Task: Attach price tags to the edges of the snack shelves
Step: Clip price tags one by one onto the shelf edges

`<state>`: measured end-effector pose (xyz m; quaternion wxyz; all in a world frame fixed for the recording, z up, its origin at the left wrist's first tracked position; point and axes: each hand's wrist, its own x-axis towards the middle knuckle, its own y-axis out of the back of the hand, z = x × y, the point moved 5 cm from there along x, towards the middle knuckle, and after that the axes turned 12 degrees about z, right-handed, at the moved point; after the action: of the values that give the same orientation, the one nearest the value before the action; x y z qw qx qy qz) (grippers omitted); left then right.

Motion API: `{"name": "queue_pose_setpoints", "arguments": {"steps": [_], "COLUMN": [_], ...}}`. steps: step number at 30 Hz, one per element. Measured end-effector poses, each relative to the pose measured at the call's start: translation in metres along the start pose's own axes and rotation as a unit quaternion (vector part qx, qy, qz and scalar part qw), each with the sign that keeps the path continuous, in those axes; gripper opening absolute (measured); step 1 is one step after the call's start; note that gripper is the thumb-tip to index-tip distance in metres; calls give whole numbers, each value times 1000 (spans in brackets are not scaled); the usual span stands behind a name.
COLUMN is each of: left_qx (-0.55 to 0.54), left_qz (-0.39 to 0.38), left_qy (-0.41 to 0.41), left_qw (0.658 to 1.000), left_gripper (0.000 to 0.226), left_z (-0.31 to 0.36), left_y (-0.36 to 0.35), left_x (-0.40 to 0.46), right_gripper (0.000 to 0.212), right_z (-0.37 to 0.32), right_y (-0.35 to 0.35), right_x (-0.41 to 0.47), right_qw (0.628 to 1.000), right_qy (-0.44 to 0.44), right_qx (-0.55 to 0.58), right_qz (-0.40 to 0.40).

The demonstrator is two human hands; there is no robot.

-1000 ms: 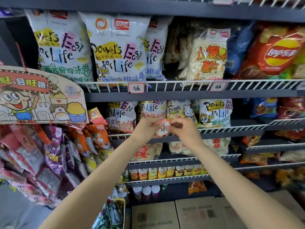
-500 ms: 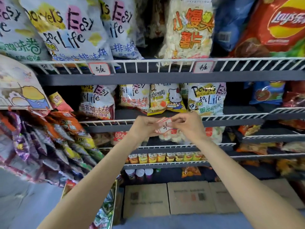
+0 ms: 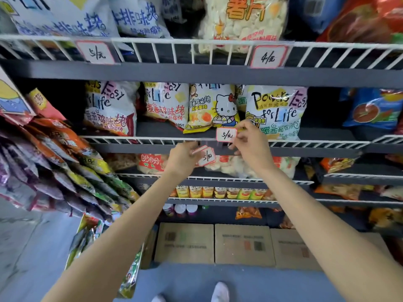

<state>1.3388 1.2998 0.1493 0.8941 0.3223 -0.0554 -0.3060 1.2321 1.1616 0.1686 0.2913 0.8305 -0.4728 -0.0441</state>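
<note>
- Right hand (image 3: pixel 250 144): fingers pinch a single red-bordered price tag (image 3: pixel 226 134) by its right side, holding it flat against the white wire front edge of the middle snack shelf (image 3: pixel 130 139), just below the Hello Kitty snack bag (image 3: pixel 212 107).
- Left hand (image 3: pixel 185 156): fingers grip a small stack of spare price tags (image 3: pixel 206 157) just below that shelf edge, close beside the right hand; the top tag carries a handwritten price.
- Done: two tags already hang on the front rail of the upper shelf (image 3: pixel 218 73), a "5" tag (image 3: pixel 96 52) toward the left end and a "4" tag (image 3: pixel 269 56) right of centre.
- In hand: the middle-shelf tag appears placed but not released; whether it is fixed yet cannot be told.
- Left: the lower shelf edges (image 3: pixel 218 178) show no tags, and the stack suggests several remain.
- Change: half a second earlier both hands met over the stack, with no tag on the middle edge; one tag has since been separated and lifted to the rail. The view has also moved closer and lower.
</note>
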Motion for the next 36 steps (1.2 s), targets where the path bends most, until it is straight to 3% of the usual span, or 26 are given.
{"name": "queue_pose_setpoints", "arguments": {"steps": [6,11,17,25,33,36], "left_qx": [-5,-1,35,124,142,140], "left_qz": [-1,-6,-5,-17,-23,-24], "left_qy": [8,-17,-47,-96,-104,-104], "left_qw": [1000,1000,998,987,984,984], "left_gripper": [47,47,48,47,48,48], "left_z": [0,-2,-9,-13,-13,-13], "left_y": [-8,-9,-6,-2,-2,-2], "left_x": [3,3,2,0,2,3], "right_gripper": [17,12,12,3,38,45], "right_z": [-5,-2,-9,-18,-20,-21], "right_y": [-6,-8,-12,-29,-40,-39], "right_x": [3,2,-3,-7,-16,-21], "right_qw": [994,984,978,922,864,860], "right_qy": [74,123,179,299,350,362], "right_qx": [-76,-122,-72,-233,-358,-357], "right_qz": [-2,44,73,76,48,45]}}
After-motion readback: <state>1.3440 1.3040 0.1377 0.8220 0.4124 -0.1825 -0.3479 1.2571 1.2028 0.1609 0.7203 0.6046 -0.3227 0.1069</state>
